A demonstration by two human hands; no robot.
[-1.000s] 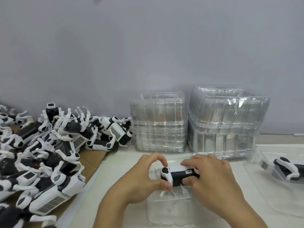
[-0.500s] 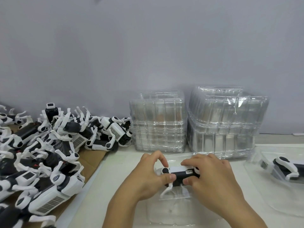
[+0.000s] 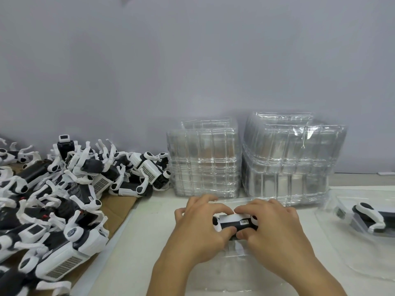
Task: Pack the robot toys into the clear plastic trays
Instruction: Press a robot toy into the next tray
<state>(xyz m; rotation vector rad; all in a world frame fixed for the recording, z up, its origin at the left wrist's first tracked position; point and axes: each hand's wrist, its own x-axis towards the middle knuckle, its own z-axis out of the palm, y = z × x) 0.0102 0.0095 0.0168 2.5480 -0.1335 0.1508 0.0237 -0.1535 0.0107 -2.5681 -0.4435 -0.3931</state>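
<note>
Both forearms reach forward from the bottom edge, angled toward each other so the hands meet at the centre. The left hand point(image 3: 199, 229) has its fingers curled over the top and its thumb tucked beneath, gripping the robot toy point(image 3: 235, 222). The right hand point(image 3: 275, 231) mirrors it, fingers bent over the toy's other end, thumb pinching from below

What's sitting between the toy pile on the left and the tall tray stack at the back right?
In the head view, a shorter stack of clear trays stands between the toy pile and the taller tray stack.
</note>
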